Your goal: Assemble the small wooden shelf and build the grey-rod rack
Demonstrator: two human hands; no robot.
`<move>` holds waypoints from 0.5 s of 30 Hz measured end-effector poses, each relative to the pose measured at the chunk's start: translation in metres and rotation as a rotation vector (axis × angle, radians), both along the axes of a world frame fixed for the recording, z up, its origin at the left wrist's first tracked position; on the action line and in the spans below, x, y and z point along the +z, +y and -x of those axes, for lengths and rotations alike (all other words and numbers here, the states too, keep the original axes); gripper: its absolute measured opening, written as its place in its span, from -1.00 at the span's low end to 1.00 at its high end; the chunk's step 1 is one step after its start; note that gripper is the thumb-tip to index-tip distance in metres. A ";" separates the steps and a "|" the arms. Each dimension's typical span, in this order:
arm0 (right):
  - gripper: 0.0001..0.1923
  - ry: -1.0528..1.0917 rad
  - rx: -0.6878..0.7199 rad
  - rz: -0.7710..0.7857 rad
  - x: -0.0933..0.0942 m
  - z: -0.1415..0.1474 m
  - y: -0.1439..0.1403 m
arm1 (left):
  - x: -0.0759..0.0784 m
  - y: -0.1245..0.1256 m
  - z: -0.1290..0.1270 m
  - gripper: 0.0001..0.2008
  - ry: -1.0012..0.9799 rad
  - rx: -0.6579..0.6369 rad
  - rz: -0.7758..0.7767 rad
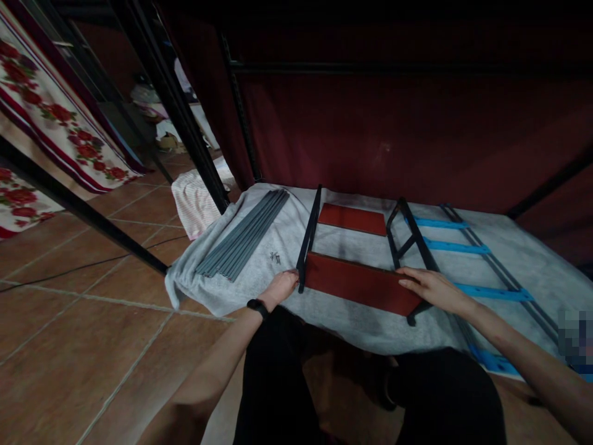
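A small rack with black side frames [407, 244] and red-brown boards [361, 281] lies on a grey cloth. My left hand [281, 287] is closed at the near end of the left black side frame [309, 241]; its fingertips are partly hidden there. Over the right end of the nearer board reaches my right hand [424, 285], fingers stretched out and touching the board near its upper edge. A second red-brown board [353, 219] spans the frames farther back. Left of the rack, small screws or similar metal bits [275, 258] lie on the cloth.
A bundle of grey rods [245, 235] lies on the cloth's left side. To the right is a frame with blue crosspieces [456, 247] and dark rails. Black metal posts [185, 117] stand at the left, with a dark red curtain [393, 136] behind. A cable [92, 264] crosses the tiled floor.
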State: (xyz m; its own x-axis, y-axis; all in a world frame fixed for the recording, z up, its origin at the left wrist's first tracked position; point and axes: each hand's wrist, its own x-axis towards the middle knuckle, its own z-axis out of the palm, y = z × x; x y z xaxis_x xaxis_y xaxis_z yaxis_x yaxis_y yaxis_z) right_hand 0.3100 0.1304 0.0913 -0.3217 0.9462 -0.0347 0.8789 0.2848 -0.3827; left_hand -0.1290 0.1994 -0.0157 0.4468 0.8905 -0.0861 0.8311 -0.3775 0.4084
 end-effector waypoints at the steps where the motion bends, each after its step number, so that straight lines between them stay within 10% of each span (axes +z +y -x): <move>1: -0.49 0.000 0.005 0.001 0.000 0.000 0.000 | 0.000 -0.001 0.001 -0.86 -0.002 -0.010 -0.006; 15: -0.49 0.050 0.018 0.011 -0.010 -0.011 0.005 | 0.007 -0.002 -0.002 -0.78 -0.047 -0.061 -0.012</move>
State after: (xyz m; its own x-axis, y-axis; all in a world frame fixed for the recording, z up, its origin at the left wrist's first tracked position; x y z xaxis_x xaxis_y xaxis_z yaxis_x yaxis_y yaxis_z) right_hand 0.3207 0.1353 0.0815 -0.3401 0.9400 -0.0281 0.8534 0.2960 -0.4290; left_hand -0.1267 0.1975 -0.0085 0.5038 0.8622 -0.0528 0.7861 -0.4323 0.4418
